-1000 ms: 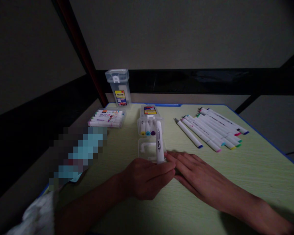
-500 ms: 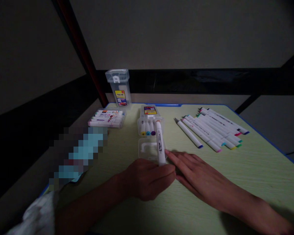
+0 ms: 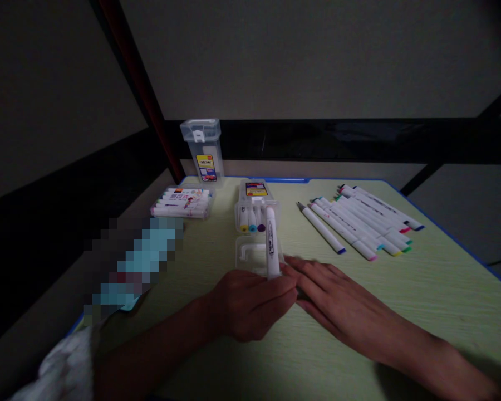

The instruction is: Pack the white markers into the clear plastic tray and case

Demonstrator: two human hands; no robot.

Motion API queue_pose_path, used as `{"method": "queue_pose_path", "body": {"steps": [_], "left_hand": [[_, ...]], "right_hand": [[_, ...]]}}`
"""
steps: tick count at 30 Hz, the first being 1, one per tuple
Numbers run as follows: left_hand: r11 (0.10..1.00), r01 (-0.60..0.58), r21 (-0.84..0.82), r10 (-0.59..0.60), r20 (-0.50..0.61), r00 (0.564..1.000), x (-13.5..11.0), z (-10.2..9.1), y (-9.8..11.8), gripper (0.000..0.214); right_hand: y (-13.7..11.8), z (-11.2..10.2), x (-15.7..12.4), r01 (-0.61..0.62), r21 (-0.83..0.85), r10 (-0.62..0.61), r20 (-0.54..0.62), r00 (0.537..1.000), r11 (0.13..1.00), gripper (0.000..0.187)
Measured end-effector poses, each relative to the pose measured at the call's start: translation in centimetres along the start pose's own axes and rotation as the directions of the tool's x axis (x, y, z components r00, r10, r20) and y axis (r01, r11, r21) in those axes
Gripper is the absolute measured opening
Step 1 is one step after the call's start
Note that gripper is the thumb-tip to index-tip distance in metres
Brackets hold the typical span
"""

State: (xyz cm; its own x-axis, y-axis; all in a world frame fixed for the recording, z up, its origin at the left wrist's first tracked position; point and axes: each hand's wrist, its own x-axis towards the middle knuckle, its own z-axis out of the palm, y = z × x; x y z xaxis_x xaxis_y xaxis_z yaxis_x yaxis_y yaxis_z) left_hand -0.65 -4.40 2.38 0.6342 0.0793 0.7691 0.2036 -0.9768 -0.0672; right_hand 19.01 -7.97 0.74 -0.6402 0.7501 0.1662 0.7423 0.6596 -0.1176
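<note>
My left hand (image 3: 254,306) is closed on a white marker (image 3: 272,245) with black print. The marker stands with its far end over the front of a clear plastic marker case (image 3: 256,192). Markers with yellow, blue and purple ends show inside that case. Its clear lid (image 3: 244,257) lies folded open on the table, partly behind the marker and my left hand. My right hand (image 3: 332,298) is held low beside it, fingers stretched out, fingertips close to the lid's right edge and the marker's near end. Whether the fingertips touch either is unclear.
Several loose white markers (image 3: 359,217) lie at the right. A closed case of markers (image 3: 181,203) sits at the left, with a tall clear box (image 3: 204,156) upright behind it. A blurred light-blue object (image 3: 146,256) lies at the left edge of the pale green table (image 3: 409,301).
The marker in my left hand has turned and shifted slightly, and the orange tint at its far end no longer shows. My right fingertips have moved slightly. The cases stay put.
</note>
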Motion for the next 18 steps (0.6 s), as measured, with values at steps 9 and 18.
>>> {"method": "queue_pose_path", "body": {"steps": [9, 18], "left_hand": [[0.999, 0.032, 0.013, -0.032, 0.029, 0.999, -0.67, -0.49, 0.19, 0.019], [0.998, 0.059, 0.016, -0.059, 0.003, 0.998, -0.51, -0.44, 0.35, 0.021]], "right_hand": [[-0.2, 0.11, -0.02, -0.001, -0.01, 0.0, -0.066, 0.998, 1.0, 0.043], [-0.34, -0.27, 0.26, 0.047, 0.031, -0.046, -0.052, 0.998, 0.998, 0.041]]}}
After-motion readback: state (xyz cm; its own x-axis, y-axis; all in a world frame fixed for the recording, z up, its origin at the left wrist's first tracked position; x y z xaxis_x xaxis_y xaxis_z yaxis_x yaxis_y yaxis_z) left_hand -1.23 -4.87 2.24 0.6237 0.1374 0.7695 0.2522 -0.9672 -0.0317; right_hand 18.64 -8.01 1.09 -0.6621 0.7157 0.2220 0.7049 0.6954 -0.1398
